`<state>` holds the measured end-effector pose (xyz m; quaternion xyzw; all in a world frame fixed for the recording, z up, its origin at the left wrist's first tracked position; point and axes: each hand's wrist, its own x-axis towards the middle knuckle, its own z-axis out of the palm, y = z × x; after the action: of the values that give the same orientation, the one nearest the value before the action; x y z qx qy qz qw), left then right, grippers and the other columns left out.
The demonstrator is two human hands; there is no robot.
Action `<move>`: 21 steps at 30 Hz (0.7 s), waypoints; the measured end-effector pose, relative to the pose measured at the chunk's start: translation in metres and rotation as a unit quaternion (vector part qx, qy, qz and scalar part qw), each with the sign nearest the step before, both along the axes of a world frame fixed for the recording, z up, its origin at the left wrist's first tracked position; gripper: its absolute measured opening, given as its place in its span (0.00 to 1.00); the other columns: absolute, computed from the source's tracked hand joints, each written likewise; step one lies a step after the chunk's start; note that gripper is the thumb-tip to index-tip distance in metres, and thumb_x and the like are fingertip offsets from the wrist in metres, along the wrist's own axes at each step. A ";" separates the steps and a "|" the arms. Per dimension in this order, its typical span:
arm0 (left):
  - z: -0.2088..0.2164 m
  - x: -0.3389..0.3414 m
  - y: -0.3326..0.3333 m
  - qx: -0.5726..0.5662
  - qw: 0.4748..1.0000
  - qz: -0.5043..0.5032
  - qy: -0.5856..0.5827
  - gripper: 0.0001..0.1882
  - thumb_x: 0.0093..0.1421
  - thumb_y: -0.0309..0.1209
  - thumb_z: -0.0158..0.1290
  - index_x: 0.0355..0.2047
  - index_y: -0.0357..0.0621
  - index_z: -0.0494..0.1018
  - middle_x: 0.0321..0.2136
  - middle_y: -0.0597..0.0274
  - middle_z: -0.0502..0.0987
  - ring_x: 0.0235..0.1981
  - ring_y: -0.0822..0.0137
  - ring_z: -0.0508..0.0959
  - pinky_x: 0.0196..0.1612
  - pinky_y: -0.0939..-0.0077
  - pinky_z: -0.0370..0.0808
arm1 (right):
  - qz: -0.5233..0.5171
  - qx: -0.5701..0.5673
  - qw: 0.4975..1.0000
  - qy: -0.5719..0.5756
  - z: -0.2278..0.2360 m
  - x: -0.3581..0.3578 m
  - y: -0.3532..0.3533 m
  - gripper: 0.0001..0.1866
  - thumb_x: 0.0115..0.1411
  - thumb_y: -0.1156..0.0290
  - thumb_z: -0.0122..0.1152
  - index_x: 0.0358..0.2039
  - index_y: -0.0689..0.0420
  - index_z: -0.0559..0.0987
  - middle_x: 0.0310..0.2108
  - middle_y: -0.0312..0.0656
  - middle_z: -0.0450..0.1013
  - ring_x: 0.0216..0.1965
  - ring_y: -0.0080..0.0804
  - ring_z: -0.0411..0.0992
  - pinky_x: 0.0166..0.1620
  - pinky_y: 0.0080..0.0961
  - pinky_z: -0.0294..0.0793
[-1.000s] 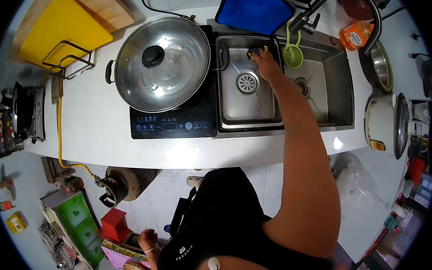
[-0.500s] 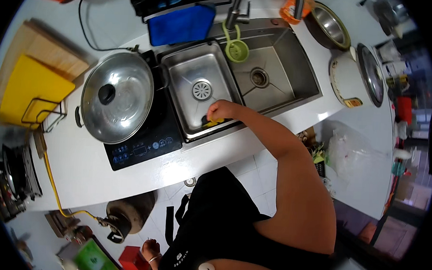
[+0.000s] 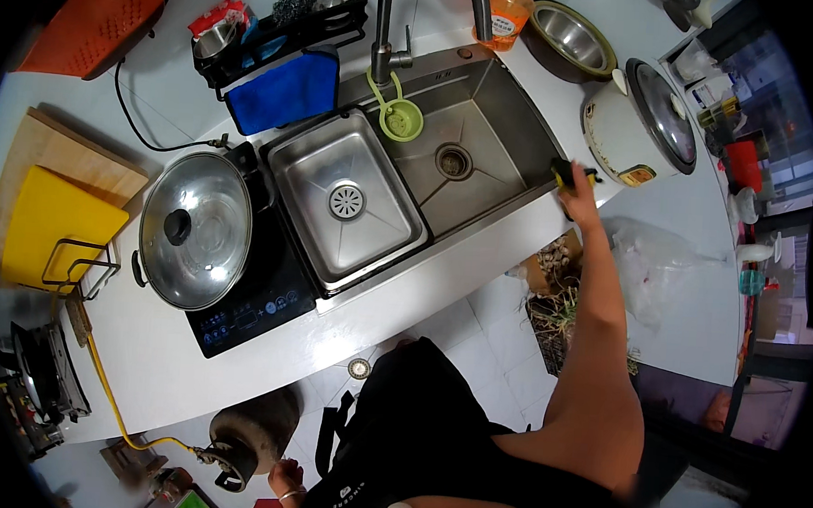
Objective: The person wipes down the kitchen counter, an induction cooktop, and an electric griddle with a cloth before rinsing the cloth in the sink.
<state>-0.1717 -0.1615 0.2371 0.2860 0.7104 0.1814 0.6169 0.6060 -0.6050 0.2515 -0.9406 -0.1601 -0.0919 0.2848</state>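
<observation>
My right hand [image 3: 578, 199] is closed around a black-and-yellow scrubbing sponge [image 3: 562, 174] at the right rim of the sink, by the white countertop. Close beside it stands a white cooker [image 3: 608, 128] with a glass lid. The two-part steel sink [image 3: 526, 176] lies in front of me; its left basin holds a steel tray [image 3: 370, 245] with a drain strainer. A green ladle-like strainer [image 3: 401, 120] hangs at the tap over the divider. Low at my left side, my left hand [image 3: 285, 478] hangs with curled fingers near a gas cylinder [image 3: 273, 424].
A lidded pan [image 3: 197, 243] sits on the black induction cooktop [image 3: 256, 324]. Behind are a blue cloth [image 3: 291, 92], a tap [image 3: 383, 32], an orange soap bottle [image 3: 506, 20] and a metal bowl [image 3: 569, 37]. Boards lean at left; a plastic bag [image 3: 645, 266] lies at right.
My right hand has moved from the near edge of the left basin to the sink's right rim, carrying the sponge. The view has shifted; my left hand still hangs low.
</observation>
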 end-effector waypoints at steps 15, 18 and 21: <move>-0.035 -0.066 -0.051 0.067 0.997 0.019 -0.019 0.04 0.48 0.28 0.50 0.21 0.42 0.71 0.16 0.61 0.72 0.16 0.66 0.71 0.17 0.74 0.65 | 0.369 -0.117 0.922 0.023 0.013 -0.280 0.209 0.29 0.48 0.72 0.61 0.53 0.62 0.69 0.54 0.55 0.65 0.46 0.48 0.68 0.48 0.44 0.68; -0.058 -0.100 -0.074 0.153 0.983 -0.099 0.039 0.05 0.49 0.29 0.51 0.21 0.40 0.71 0.17 0.60 0.72 0.18 0.65 0.72 0.18 0.73 0.67 | 0.498 0.024 0.867 -0.029 0.021 -0.322 0.274 0.24 0.48 0.74 0.56 0.49 0.63 0.74 0.51 0.49 0.69 0.36 0.41 0.69 0.43 0.35 0.71; -0.032 -0.092 -0.077 0.080 0.996 0.040 -0.013 0.06 0.51 0.29 0.51 0.23 0.39 0.72 0.19 0.58 0.74 0.21 0.63 0.75 0.21 0.73 0.70 | 0.575 0.002 0.818 0.004 0.009 -0.353 0.332 0.25 0.49 0.77 0.53 0.51 0.62 0.72 0.55 0.45 0.67 0.38 0.39 0.67 0.44 0.33 0.69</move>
<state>-0.2637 -0.2385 0.2051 0.3033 0.6963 0.2666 0.5934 0.2530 -0.2728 0.2609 -0.6770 -0.6707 0.0920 0.2887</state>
